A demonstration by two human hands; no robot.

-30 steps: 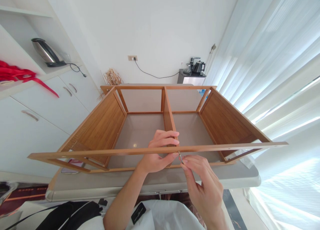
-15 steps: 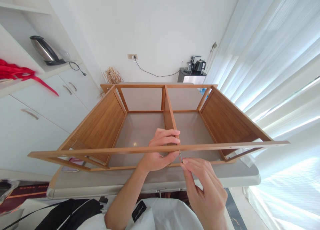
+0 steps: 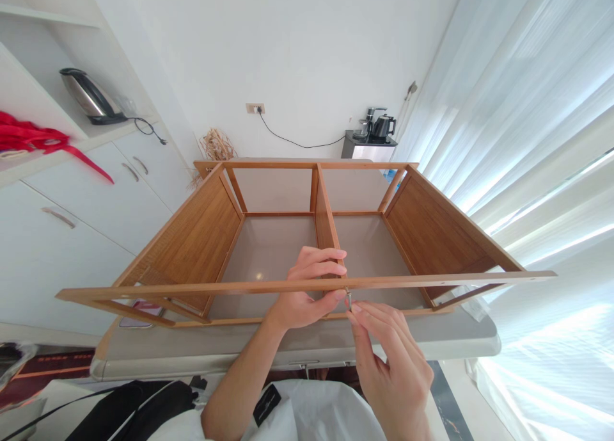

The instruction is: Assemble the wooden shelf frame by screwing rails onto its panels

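A wooden frame (image 3: 230, 288) with side panels stands on the table, its front rail running across in front of me. My left hand (image 3: 307, 287) reaches around this rail, fingers over the middle divider panel (image 3: 327, 226) and thumb below, gripping where rail and divider meet. Just right of that thumb, my right hand (image 3: 391, 351) pinches a small thin metal piece, seemingly a screw (image 3: 350, 300), between thumb and forefinger. Its upper end is close beneath the rail; whether it touches the wood I cannot tell.
The grey table (image 3: 297, 345) carries the frame, with a phone (image 3: 144, 313) near its left end. White cabinets (image 3: 86, 217) with a kettle (image 3: 91, 98) are at left. A curtain (image 3: 542, 172) hangs at right. A coffee maker and kettle stand on a small cabinet (image 3: 369, 148) behind.
The metal piece has shifted slightly and stands a little more upright in my right fingers. My left hand keeps its hold on the divider.
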